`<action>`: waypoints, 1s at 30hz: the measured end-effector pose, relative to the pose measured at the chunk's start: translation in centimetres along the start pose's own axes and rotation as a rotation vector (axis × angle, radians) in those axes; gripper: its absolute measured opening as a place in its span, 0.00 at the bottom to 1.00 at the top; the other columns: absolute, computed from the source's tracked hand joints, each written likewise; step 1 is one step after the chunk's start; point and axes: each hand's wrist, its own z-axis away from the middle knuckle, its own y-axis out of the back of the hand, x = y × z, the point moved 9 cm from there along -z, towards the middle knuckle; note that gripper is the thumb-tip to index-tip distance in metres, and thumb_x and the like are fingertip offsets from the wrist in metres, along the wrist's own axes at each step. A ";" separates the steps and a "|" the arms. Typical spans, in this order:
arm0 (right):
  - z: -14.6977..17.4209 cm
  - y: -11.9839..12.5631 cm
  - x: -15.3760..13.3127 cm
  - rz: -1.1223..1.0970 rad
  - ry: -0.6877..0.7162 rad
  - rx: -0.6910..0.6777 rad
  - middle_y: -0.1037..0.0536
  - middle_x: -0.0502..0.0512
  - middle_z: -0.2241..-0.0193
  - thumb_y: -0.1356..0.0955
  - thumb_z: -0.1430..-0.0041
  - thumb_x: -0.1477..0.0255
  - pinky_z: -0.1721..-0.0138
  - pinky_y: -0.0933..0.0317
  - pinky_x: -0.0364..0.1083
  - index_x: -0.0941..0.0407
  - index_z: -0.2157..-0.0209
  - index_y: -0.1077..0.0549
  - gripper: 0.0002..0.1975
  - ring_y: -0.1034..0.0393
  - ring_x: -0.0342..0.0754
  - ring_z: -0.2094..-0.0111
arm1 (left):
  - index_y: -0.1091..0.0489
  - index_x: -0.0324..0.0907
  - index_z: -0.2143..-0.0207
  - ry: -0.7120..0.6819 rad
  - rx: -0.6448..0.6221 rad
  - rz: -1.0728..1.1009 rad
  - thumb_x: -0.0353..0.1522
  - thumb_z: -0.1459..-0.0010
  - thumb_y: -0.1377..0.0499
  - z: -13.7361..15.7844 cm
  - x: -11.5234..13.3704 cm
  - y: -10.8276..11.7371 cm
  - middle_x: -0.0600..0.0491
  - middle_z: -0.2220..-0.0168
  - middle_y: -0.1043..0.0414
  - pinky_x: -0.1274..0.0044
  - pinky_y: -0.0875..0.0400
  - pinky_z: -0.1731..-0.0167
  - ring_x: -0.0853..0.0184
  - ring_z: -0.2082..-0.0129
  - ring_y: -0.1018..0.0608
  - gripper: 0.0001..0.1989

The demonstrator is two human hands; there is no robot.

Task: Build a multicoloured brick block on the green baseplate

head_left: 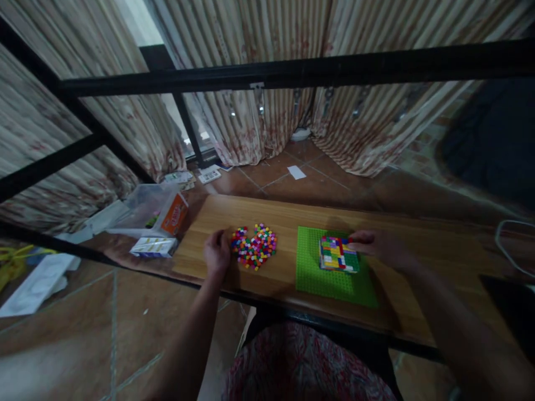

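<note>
The block build (333, 257) on the green baseplate (311, 283), right of the loose bricks (256, 246), looks light and stiff but apt to shed pieces, best held by its sides. The right hand (375, 248) is bent at its far right corner, the left hand (217, 252) curled beside the bricks; whether either pinches anything, I cannot tell

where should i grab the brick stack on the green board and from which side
I'd pinch the brick stack across its left and right sides, coming down from above. It is boxy and stands up from the flat green board, whose bare studs to its left and in front seem to leave finger room. The right hand is at its far right corner.
</note>
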 end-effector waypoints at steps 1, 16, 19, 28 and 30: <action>0.1 0.5 -0.2 0.060 0.017 0.057 0.20 0.55 0.75 0.24 0.63 0.62 0.72 0.35 0.49 0.52 0.72 0.21 0.14 0.26 0.52 0.74 | 0.26 0.39 0.58 0.000 -0.001 0.011 0.38 0.41 0.49 0.0 0.0 0.0 0.44 0.59 0.23 0.69 0.30 0.51 0.61 0.57 0.23 0.17; 9.0 -20.0 -16.4 0.066 0.502 -0.106 0.23 0.53 0.67 0.35 0.40 0.75 0.60 0.36 0.46 0.54 0.67 0.23 0.08 0.28 0.47 0.64 | 0.26 0.39 0.57 0.003 0.005 0.055 0.36 0.39 0.51 0.4 -0.1 -0.1 0.45 0.57 0.23 0.69 0.31 0.49 0.61 0.53 0.24 0.17; 8.4 -22.6 -17.1 0.180 0.505 -0.084 0.24 0.54 0.65 0.34 0.41 0.75 0.58 0.38 0.46 0.54 0.67 0.23 0.06 0.30 0.48 0.62 | 0.26 0.39 0.58 0.003 0.004 0.053 0.36 0.39 0.51 0.5 0.0 -0.1 0.44 0.57 0.23 0.68 0.31 0.49 0.61 0.54 0.24 0.16; 7.4 -24.5 -17.8 0.482 0.482 -0.024 0.27 0.58 0.62 0.34 0.41 0.76 0.55 0.41 0.49 0.56 0.65 0.25 0.06 0.34 0.52 0.58 | 0.26 0.39 0.58 -0.001 0.017 0.077 0.36 0.39 0.49 0.5 0.0 -0.2 0.45 0.58 0.23 0.69 0.31 0.50 0.62 0.56 0.23 0.15; 7.4 -24.6 -18.0 0.518 0.492 -0.023 0.27 0.59 0.62 0.34 0.40 0.74 0.55 0.41 0.49 0.56 0.67 0.25 0.05 0.35 0.53 0.58 | 0.26 0.39 0.59 -0.001 0.012 0.074 0.36 0.39 0.49 0.5 0.0 -0.2 0.46 0.58 0.23 0.69 0.31 0.50 0.62 0.56 0.23 0.15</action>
